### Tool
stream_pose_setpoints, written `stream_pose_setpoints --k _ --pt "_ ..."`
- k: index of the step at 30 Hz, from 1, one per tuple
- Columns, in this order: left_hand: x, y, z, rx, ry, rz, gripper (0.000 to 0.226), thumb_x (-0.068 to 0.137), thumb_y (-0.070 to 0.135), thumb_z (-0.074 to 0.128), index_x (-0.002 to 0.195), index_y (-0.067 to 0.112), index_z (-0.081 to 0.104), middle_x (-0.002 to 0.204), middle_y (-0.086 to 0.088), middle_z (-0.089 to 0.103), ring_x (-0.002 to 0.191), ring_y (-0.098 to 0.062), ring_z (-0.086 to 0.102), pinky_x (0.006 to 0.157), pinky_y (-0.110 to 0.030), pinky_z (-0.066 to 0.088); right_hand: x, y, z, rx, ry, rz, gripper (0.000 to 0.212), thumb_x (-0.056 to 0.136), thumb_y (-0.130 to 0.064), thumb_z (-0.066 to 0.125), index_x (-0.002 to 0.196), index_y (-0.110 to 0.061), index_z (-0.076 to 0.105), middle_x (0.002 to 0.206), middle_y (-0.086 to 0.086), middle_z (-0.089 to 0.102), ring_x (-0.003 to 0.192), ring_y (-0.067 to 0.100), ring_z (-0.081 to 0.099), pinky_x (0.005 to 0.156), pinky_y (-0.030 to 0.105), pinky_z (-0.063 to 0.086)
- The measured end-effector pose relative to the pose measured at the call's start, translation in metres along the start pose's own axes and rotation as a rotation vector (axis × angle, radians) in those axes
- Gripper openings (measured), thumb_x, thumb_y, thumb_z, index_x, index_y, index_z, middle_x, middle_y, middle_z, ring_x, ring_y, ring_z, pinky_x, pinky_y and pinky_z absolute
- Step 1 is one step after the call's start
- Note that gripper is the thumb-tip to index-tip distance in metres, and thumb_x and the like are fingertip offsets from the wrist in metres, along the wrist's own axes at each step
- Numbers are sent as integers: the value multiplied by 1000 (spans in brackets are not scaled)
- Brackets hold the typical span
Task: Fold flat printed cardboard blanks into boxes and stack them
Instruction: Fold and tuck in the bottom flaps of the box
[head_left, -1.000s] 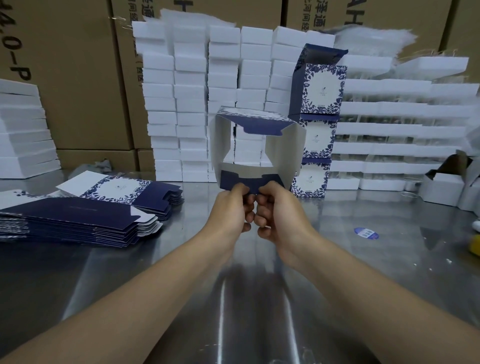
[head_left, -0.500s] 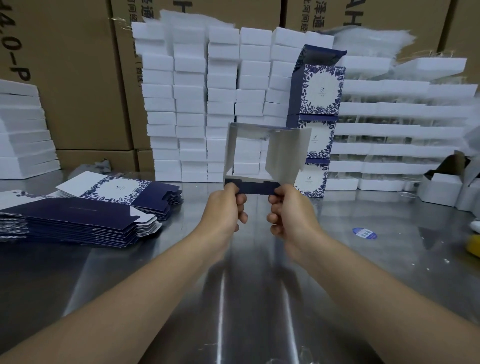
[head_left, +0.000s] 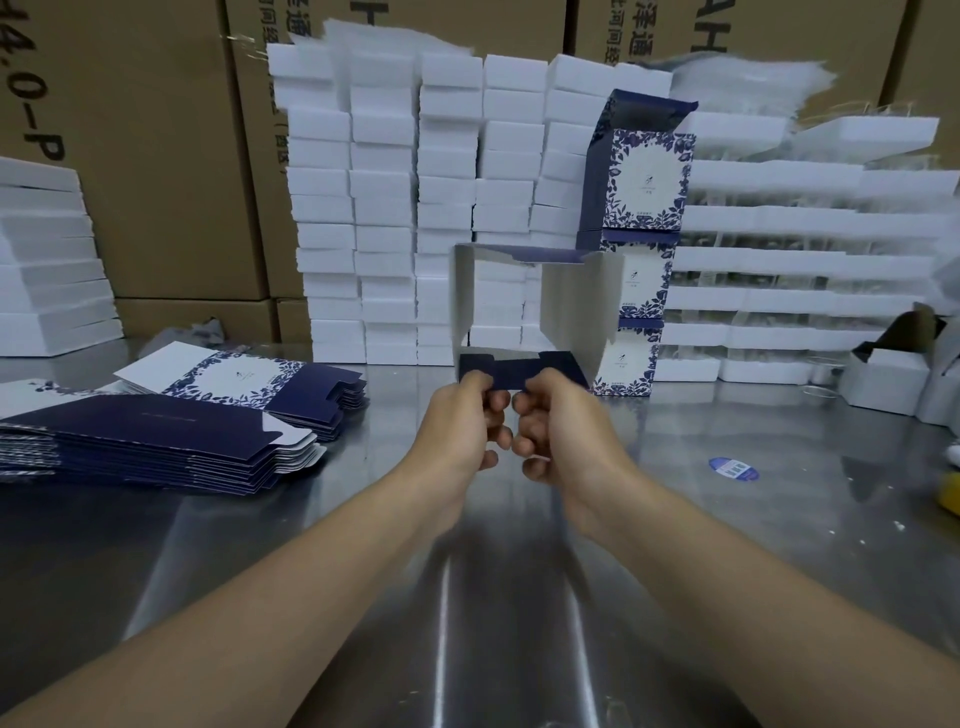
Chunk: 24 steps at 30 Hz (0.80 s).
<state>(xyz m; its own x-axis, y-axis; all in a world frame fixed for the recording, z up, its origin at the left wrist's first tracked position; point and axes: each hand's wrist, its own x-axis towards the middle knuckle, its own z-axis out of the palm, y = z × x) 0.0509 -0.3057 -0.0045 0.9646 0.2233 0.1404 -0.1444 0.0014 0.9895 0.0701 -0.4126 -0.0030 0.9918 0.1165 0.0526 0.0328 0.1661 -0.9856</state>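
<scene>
- Both hands have closed in together since half a second ago, knuckles nearly touching.
- Now the left hand and right hand each pinch the navy bottom flap of the half-formed box, held above the desk.
- Its open tube rises straight up from the hands, equally near both.
- Behind and rightward, the finished stack stands nearer the right hand.

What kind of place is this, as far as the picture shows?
Probably a packing workshop or warehouse: big brown cartons line the back, white blocks stand in tall stacks, and flat printed blanks lie piled on a metal table.
</scene>
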Motion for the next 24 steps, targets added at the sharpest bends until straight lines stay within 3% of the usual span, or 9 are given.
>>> stream_pose_setpoints --k 6,10,19,24 --pt "-4 -1 2 -2 -17 -6 39 100 33 50 62 23 47 72 -5 48 55 -14 47 65 -34 38 -1 2 4 74 -26 20 27 97 -18 42 70 -20 45 46 -7 37 38 11 40 46 25 23" --pt "-1 -2 1 41 -6 4 39 101 25 48 62 21 44 59 2 43 51 -13 46 66 -34 40 -1 2 4 21 -38 28 25 95 -20 45 70 -20 46 49 -5 35 42 13 41 46 25 25" --pt "2 -5 1 -45 33 -15 41 105 33 42 67 22 50 56 7 46 50 -11 48 66 -34 37 1 2 1 -4 49 23 27 100 -24 42 74 -19 50 47 -8 39 39 11 41 41 23 27" --pt "8 -6 -3 14 90 27 41 105 27 37 67 19 49 57 7 46 50 -12 48 61 -34 33 4 -2 -5 51 82 42 27 102 -27 49 77 -18 56 46 -9 42 39 9 44 38 21 27"
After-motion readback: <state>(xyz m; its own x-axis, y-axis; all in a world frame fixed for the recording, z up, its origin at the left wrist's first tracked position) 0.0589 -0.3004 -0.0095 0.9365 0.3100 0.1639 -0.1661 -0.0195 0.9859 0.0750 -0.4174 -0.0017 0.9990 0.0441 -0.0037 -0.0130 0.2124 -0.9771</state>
